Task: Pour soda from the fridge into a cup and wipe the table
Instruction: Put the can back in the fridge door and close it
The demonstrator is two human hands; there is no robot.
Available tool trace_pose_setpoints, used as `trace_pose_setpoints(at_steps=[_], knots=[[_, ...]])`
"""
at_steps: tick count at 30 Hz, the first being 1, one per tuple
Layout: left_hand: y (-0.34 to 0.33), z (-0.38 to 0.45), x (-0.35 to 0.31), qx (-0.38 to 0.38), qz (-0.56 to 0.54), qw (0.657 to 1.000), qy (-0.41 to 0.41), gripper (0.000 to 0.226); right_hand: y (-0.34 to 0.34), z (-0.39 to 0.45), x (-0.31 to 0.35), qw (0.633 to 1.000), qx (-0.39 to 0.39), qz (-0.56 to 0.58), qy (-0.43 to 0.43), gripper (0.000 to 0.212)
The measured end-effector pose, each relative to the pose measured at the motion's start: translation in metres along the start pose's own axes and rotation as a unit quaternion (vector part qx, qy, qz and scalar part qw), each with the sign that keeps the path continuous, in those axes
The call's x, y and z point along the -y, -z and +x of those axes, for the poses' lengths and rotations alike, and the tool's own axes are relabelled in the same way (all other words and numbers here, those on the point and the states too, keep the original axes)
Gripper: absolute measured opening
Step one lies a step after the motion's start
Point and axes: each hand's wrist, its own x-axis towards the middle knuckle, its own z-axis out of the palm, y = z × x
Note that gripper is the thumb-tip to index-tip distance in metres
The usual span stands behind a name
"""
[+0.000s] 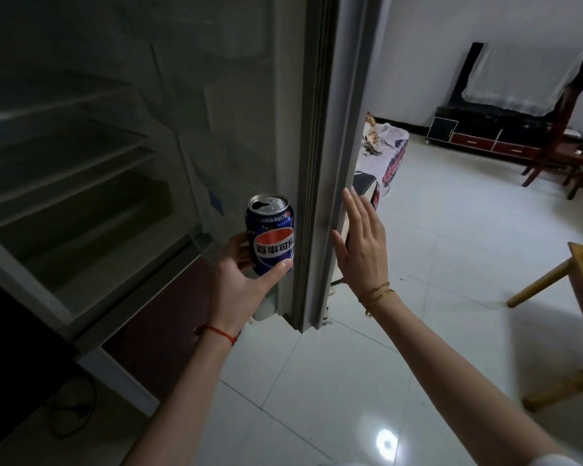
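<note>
Soda can [271, 234], glossy blue cylinder, in left hand [239, 280] grip; right hand [360, 245] flat, holding nothing.

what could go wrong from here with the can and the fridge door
1. The soda can looks already opened at the top and sits in the left hand right beside the fridge door edge. A swing of the door could knock it and slosh soda out.
2. The right hand lies flat on the door's edge, so its fingers might get pinched if the door shuts fast.
3. The tiled floor looks glossy; any spill could make it slippery.
</note>
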Motion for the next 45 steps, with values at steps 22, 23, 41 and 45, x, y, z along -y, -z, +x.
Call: trace_pose_setpoints(at_steps=[22, 23, 41, 45], knots=[[-0.088, 0.100, -0.061, -0.087, 0.086, 0.988, -0.093, 0.061, -0.004, 0.080, -0.128, 0.970, 0.063, 0.217, -0.088, 0.073], [-0.088, 0.106, -0.066, -0.087, 0.089, 0.987, -0.099, 0.058, -0.005, 0.082, -0.130, 0.967, 0.066, 0.225, -0.099, 0.072], [-0.065, 0.247, -0.089, 0.109, 0.160, 0.978, -0.075, 0.059, -0.009, 0.129, -0.129, 0.902, 0.151, 0.307, -0.264, 0.088], [-0.069, 0.266, -0.089, 0.154, 0.209, 0.963, -0.066, 0.076, -0.011, 0.131, -0.127, 0.904, 0.145, 0.296, -0.273, 0.086]])
